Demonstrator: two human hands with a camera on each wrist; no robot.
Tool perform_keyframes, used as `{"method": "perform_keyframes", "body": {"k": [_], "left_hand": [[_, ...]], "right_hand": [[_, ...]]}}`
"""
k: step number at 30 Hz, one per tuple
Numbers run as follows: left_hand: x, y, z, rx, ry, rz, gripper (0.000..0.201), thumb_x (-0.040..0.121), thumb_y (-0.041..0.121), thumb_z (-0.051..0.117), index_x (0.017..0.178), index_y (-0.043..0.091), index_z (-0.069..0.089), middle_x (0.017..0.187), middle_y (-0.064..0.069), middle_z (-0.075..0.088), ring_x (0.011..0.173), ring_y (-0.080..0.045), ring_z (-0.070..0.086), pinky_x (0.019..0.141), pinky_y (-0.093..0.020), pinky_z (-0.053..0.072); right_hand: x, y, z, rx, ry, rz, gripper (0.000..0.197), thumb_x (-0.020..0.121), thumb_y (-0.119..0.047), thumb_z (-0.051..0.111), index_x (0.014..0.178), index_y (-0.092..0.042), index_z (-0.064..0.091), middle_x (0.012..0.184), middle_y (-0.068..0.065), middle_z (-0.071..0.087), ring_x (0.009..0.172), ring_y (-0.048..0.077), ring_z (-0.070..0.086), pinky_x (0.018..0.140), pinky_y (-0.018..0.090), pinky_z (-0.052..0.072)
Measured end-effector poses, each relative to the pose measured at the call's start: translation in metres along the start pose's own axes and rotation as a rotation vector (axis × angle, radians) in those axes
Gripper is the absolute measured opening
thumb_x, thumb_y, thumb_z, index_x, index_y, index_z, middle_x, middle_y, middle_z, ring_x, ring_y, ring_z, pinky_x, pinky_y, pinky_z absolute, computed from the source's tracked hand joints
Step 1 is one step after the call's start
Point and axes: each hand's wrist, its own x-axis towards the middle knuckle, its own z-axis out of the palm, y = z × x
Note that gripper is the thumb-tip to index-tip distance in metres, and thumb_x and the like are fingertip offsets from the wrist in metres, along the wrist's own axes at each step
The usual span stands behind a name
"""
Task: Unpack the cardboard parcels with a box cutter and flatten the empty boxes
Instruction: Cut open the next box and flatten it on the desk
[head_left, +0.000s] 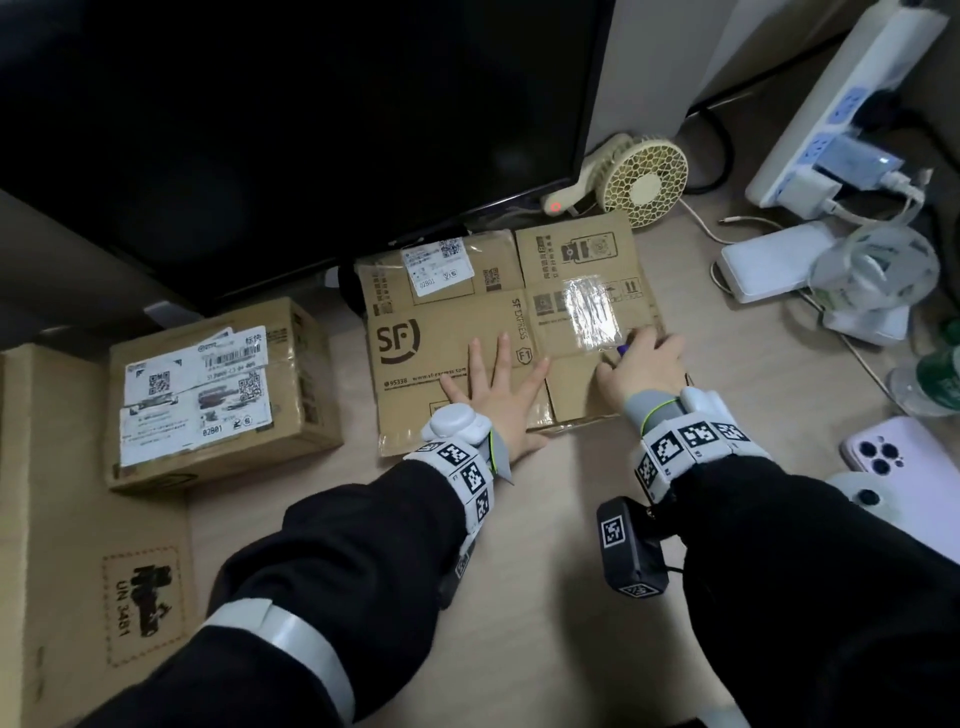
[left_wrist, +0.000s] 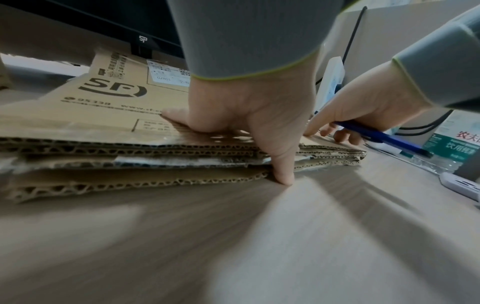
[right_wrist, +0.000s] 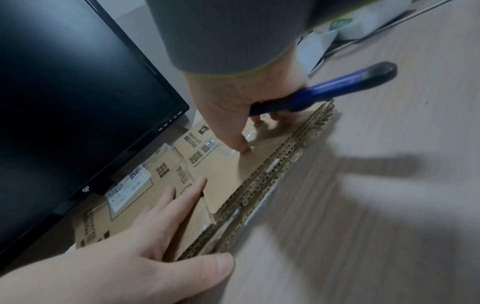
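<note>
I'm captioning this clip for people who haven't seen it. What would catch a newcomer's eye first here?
First, the flattened brown SF cardboard box at the desk's centre, below the dark monitor. The left hand presses on it with spread fingers; the right hand beside it grips a blue box cutter. At left sits a still-sealed brown cardboard parcel with white labels.

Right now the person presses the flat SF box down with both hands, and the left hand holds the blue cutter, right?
Not quite. The blue cutter is in the right hand, as the right wrist view shows. The left hand lies flat with spread fingers on the flat SF box. Both hands do press it down.
</note>
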Motion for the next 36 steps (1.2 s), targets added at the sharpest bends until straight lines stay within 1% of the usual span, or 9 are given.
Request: {"method": "perform_keyframes", "body": {"k": [6, 10, 12, 15, 18, 23, 26, 31, 36], "left_hand": [[-0.019, -0.022, -0.037, -0.218, -0.020, 0.118, 0.115, 0.071, 0.058, 0.072, 0.150, 0.037, -0.009, 0.160, -0.002, -0.014, 0.145, -0.034, -0.014, 0.111, -0.065, 0.005], [-0.058, -0.073, -0.080, -0.598, 0.269, 0.138, 0.061, 0.090, 0.034, 0.062, 0.144, 0.018, 0.039, 0.131, -0.005, 0.056, 0.121, -0.017, 0.053, 0.107, -0.032, 0.039], [-0.079, -0.111, -0.093, -0.669, 0.460, 0.039, 0.038, 0.091, 0.026, 0.061, 0.127, 0.018, 0.056, 0.111, 0.002, 0.065, 0.102, -0.013, 0.061, 0.097, -0.030, 0.047], [-0.098, -0.180, -0.090, -0.534, 0.623, -0.168, 0.045, 0.087, 0.040, 0.060, 0.124, 0.014, 0.059, 0.121, -0.008, 0.060, 0.113, -0.025, 0.056, 0.100, -0.038, 0.043], [-0.112, -0.228, -0.069, -0.394, 0.395, -0.466, 0.090, 0.071, 0.076, 0.041, 0.146, 0.027, 0.033, 0.151, -0.014, 0.030, 0.139, -0.035, 0.027, 0.113, -0.048, 0.024], [-0.119, -0.220, -0.055, -0.328, 0.224, -0.576, 0.077, 0.089, 0.068, 0.035, 0.150, 0.041, -0.004, 0.160, 0.001, -0.014, 0.145, -0.033, -0.015, 0.113, -0.057, -0.001], [-0.128, -0.210, -0.045, -0.331, 0.231, -0.590, 0.078, 0.088, 0.069, 0.036, 0.150, 0.041, -0.001, 0.160, 0.001, -0.012, 0.145, -0.034, -0.014, 0.113, -0.057, 0.000], [-0.157, -0.189, -0.026, -0.209, 0.303, -0.606, 0.086, 0.073, 0.078, 0.047, 0.143, 0.035, 0.022, 0.147, -0.007, 0.020, 0.135, -0.033, 0.019, 0.105, -0.054, 0.023], [-0.170, -0.186, -0.022, -0.248, 0.217, -0.638, 0.109, 0.045, 0.091, 0.057, 0.128, 0.024, 0.030, 0.128, -0.007, 0.027, 0.120, -0.030, 0.027, 0.097, -0.048, 0.030]], "right_hand": [[-0.010, -0.025, -0.016, 0.005, 0.032, -0.040, 0.043, 0.086, -0.018, 0.054, 0.127, -0.006, 0.046, 0.134, 0.019, 0.036, 0.112, 0.038, 0.048, 0.095, 0.038, 0.039], [-0.031, -0.063, -0.030, 0.121, 0.009, -0.205, 0.041, 0.091, -0.017, 0.051, 0.129, -0.004, 0.045, 0.138, 0.019, 0.035, 0.120, 0.039, 0.046, 0.098, 0.041, 0.037], [-0.045, -0.084, -0.031, 0.154, -0.029, -0.318, 0.040, 0.091, -0.017, 0.050, 0.130, -0.006, 0.046, 0.141, 0.016, 0.034, 0.125, 0.036, 0.043, 0.098, 0.038, 0.036], [-0.069, -0.111, -0.024, 0.270, -0.121, -0.488, 0.034, 0.090, -0.011, 0.047, 0.123, -0.007, 0.053, 0.132, 0.013, 0.046, 0.114, 0.033, 0.052, 0.095, 0.033, 0.040], [-0.096, -0.126, -0.008, 0.344, -0.292, -0.605, 0.027, 0.091, -0.007, 0.045, 0.112, -0.013, 0.060, 0.110, 0.006, 0.062, 0.101, 0.026, 0.058, 0.084, 0.027, 0.042], [-0.125, -0.131, 0.016, 0.303, -0.457, -0.672, 0.024, 0.092, -0.007, 0.041, 0.102, -0.017, 0.061, 0.092, 0.000, 0.059, 0.085, 0.020, 0.053, 0.076, 0.024, 0.040], [-0.139, -0.135, 0.027, 0.238, -0.519, -0.633, 0.022, 0.094, -0.011, 0.041, 0.113, -0.010, 0.053, 0.094, 0.003, 0.054, 0.090, 0.023, 0.051, 0.080, 0.028, 0.041], [-0.159, -0.143, 0.032, 0.350, -0.596, -0.475, 0.012, 0.096, -0.015, 0.038, 0.104, -0.011, 0.031, 0.074, 0.001, 0.039, 0.062, 0.015, 0.038, 0.050, 0.026, 0.028], [-0.163, -0.146, 0.036, 0.250, -0.549, -0.516, 0.010, 0.096, -0.016, 0.038, 0.102, -0.008, 0.035, 0.095, 0.012, 0.046, 0.084, 0.024, 0.044, 0.070, 0.030, 0.034]]}}
